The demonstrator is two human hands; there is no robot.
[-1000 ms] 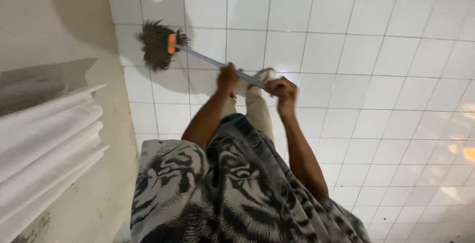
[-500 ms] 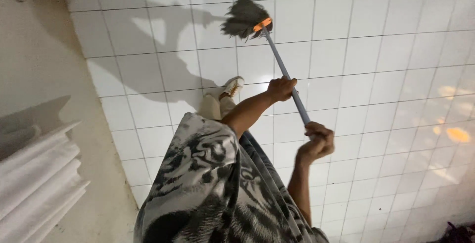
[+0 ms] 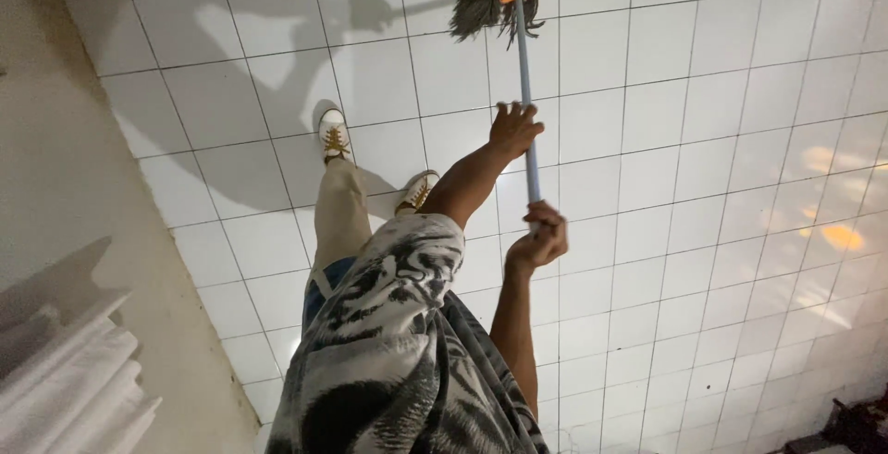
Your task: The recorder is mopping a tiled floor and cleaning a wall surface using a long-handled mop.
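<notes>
While both hands grip the mop [image 3: 524,66], its dark stringy head rests on the white tiled floor [image 3: 703,186] near the top edge of the view, with an orange collar joining it to a pale blue pole. The left hand [image 3: 513,130] is closed round the pole about midway along it, arm stretched forward. The right hand [image 3: 539,239] is curled tight round the pole's near end, just behind the left, elbow bent back toward the body. A patterned black-and-grey shirt [image 3: 398,361] fills the bottom middle. Two white shoes with tan laces stand on the tiles left of the pole: one shoe [image 3: 334,135] forward, the other shoe [image 3: 418,191] close to the left forearm. A plain wall [image 3: 65,195] runs down the left side, with pale stacked slats [image 3: 65,389] at the bottom left corner. The person's shadow falls on the tiles at upper left.
</notes>
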